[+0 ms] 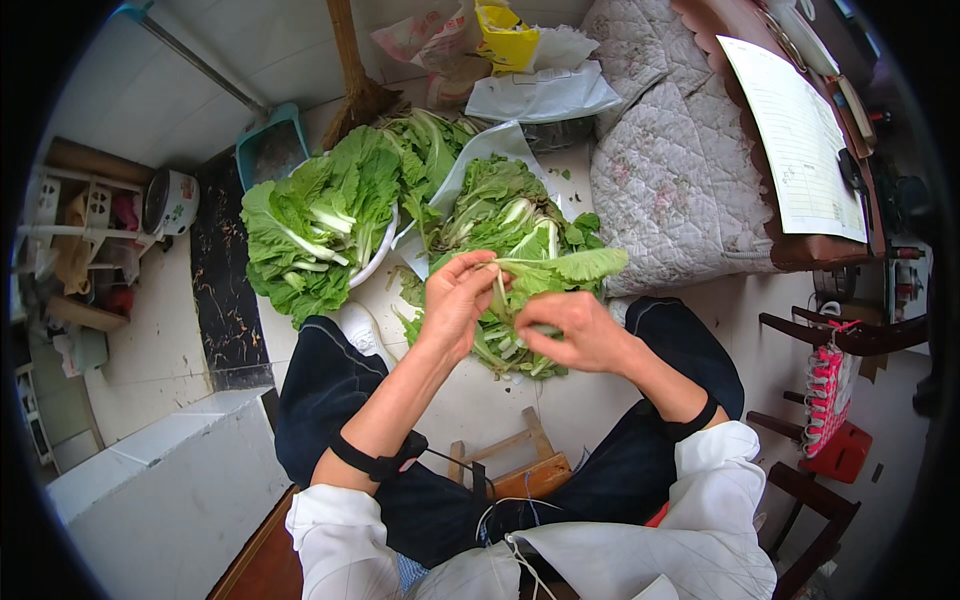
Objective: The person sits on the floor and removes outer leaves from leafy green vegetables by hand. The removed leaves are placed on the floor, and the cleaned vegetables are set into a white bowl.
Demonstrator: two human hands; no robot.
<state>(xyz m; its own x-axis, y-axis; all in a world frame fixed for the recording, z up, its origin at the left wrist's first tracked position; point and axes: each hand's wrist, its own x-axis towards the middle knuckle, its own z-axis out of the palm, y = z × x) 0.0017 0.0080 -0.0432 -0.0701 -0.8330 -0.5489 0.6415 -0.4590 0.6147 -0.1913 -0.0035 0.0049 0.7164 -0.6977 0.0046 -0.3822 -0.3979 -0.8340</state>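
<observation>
My left hand [459,300] pinches the pale stem of a leafy green [589,265], and its long leaf points right. Close below that leaf is my right hand [576,330], its fingers curled; whether they grip anything is hidden. Beneath both hands spreads a heap of loose greens [517,206] with cut stems, partly against a whitish plastic bag [510,141]. To the left, large leaves with white stalks [322,217] fill a white basin [379,253], whose rim shows on one side. More greens [431,142] lie behind the basin.
A teal dustpan [241,154] and a straw broom [352,97] stand by the wall. Plastic bags [544,94] lie at the back. A quilted floral cover [660,172] hangs at right, under a paper sheet [802,142]. A wooden stool [525,476] sits between my legs.
</observation>
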